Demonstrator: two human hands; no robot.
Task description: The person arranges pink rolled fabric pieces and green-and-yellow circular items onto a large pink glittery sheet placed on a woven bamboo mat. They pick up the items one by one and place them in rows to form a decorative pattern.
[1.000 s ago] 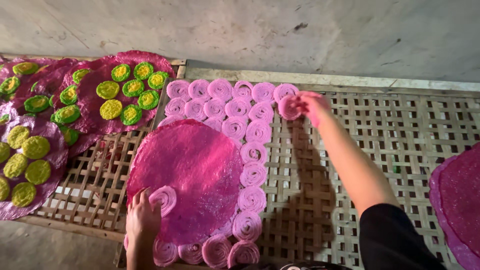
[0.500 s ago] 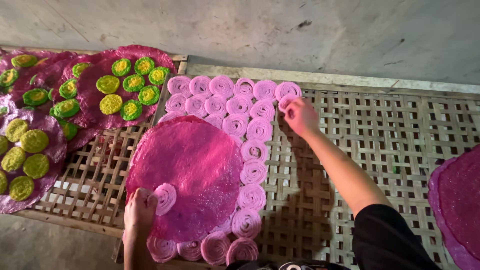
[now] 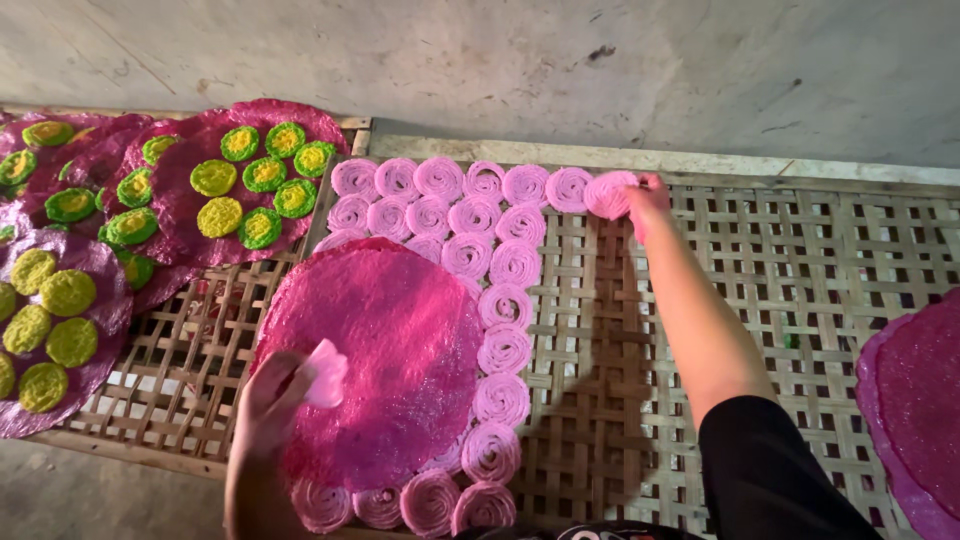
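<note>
Two hands are at work here: your right hand (image 3: 648,200) reaches to one o'clock, its fingers closed on a pale pink spiral coil (image 3: 609,193) set at the end of the top row, and your left hand (image 3: 272,400) sits at seven o'clock, fingers pinching another small pale pink piece (image 3: 325,373) over the large round magenta sheet (image 3: 375,355). Judging by the layout, coils already line the sheet's top, right side and lower edge, while its left side, toward nine o'clock, stays bare. The woven bamboo lattice rack (image 3: 800,300) carries everything and lies open toward three o'clock. At ten o'clock, darker purple sheets topped with green and yellow discs (image 3: 250,180) dry. A rough grey plaster wall (image 3: 600,70) stands at twelve o'clock.
</note>
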